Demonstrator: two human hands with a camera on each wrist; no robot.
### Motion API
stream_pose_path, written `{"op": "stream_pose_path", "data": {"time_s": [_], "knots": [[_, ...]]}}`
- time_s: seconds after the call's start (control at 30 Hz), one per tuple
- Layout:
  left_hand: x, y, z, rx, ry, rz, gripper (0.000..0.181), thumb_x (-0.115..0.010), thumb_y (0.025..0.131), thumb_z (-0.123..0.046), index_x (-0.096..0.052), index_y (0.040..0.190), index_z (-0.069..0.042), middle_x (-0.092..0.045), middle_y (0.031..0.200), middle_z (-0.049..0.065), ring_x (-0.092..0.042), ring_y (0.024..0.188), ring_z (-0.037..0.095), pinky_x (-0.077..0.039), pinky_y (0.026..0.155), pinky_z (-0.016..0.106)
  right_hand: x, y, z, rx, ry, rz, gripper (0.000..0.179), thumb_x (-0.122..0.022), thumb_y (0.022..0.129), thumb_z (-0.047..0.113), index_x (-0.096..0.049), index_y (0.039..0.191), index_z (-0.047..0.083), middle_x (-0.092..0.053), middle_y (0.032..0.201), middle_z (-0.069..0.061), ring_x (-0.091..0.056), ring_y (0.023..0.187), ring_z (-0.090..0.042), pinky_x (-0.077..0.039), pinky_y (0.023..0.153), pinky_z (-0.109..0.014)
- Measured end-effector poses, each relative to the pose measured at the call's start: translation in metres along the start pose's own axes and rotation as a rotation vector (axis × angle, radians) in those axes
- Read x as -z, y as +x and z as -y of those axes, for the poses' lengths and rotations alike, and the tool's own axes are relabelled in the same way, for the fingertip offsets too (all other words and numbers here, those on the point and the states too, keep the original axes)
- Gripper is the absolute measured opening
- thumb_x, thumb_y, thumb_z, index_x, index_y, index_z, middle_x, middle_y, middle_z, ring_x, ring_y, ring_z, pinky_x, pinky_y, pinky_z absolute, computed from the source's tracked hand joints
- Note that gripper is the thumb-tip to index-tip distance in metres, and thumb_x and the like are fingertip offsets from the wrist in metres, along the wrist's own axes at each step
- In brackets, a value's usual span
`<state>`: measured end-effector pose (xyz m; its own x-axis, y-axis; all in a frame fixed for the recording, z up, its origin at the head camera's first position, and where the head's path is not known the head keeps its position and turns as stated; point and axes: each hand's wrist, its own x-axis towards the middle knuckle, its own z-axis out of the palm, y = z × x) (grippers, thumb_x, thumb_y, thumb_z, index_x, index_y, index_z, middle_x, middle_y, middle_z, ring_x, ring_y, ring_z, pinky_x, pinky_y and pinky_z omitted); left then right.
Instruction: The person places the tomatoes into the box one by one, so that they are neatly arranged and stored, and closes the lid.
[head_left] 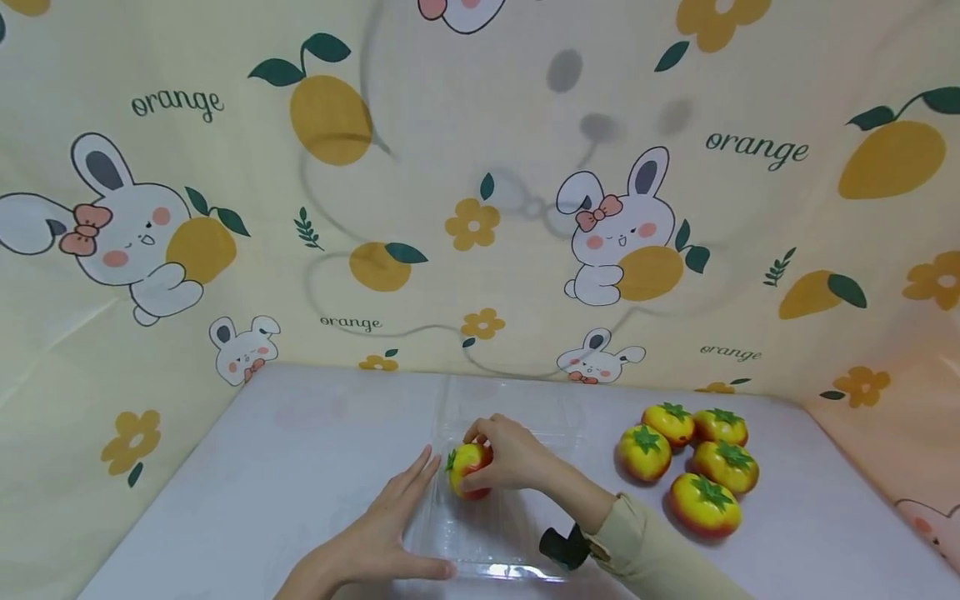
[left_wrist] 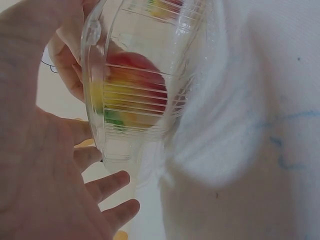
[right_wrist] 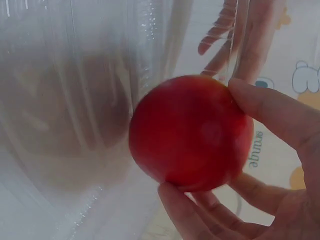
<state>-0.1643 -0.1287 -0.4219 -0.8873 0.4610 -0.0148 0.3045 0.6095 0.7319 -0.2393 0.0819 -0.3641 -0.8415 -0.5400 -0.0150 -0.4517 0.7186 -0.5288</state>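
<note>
My right hand (head_left: 510, 454) grips a yellow-and-red persimmon (head_left: 460, 473) with a green leafy top, thumb on one side and fingers on the other. It is held tilted inside the left part of a clear plastic box (head_left: 480, 542), its leafy top facing left. In the right wrist view the persimmon's red underside (right_wrist: 190, 132) faces the camera. My left hand (head_left: 382, 533) lies along the box's left side, fingers extended and thumb at the front edge. Through the ribbed box wall (left_wrist: 135, 107), the left wrist view shows the same fruit.
Several more persimmons (head_left: 705, 506) sit grouped on the white table (head_left: 300, 467), right of the box. The box's clear lid (head_left: 510, 404) lies folded back behind it. A black wrist device (head_left: 566, 547) is at the right cuff. A printed cloth (head_left: 450, 292) hangs behind the table.
</note>
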Motion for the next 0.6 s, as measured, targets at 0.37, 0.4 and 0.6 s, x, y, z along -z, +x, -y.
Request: {"op": "stream_pose_path", "data": {"time_s": [0.37,0.4,0.6], "knots": [[-0.0001,-0.0010,-0.0026,-0.021,-0.008,-0.015,0.111,-0.077,0.070,-0.057,-0.015,0.155,-0.018,-0.004,0.163,0.005,-0.018,0.144,0.038,-0.030,0.103,0.071,-0.0023,0.0045,-0.0031,0.035,0.007,0.053,0.045,-0.083,0.072,0.030,-0.067,0.110,0.009,-0.059,0.103,-0.008,-0.054,0.090,-0.018,-0.057,0.076,-0.031],[-0.0003,-0.0009,-0.0024,-0.022,-0.008,-0.014,0.111,-0.076,0.071,-0.057,-0.015,0.155,-0.018,-0.004,0.163,0.006,-0.018,0.144,0.038,-0.030,0.103,0.071,-0.0021,0.0034,-0.0031,0.044,0.007,0.063,0.047,-0.083,0.072,0.031,-0.067,0.111,0.010,-0.059,0.105,-0.008,-0.054,0.091,-0.018,-0.057,0.077,-0.031],[-0.0006,-0.0003,-0.0003,-0.025,-0.008,-0.014,0.111,-0.076,0.071,-0.057,-0.015,0.155,-0.018,-0.003,0.163,0.004,-0.017,0.144,0.037,-0.029,0.103,0.072,0.0047,-0.0028,-0.0042,0.138,0.003,0.164,0.049,-0.079,0.077,0.032,-0.065,0.119,0.010,-0.062,0.113,-0.007,-0.057,0.102,-0.026,-0.053,0.085,-0.034]]}}
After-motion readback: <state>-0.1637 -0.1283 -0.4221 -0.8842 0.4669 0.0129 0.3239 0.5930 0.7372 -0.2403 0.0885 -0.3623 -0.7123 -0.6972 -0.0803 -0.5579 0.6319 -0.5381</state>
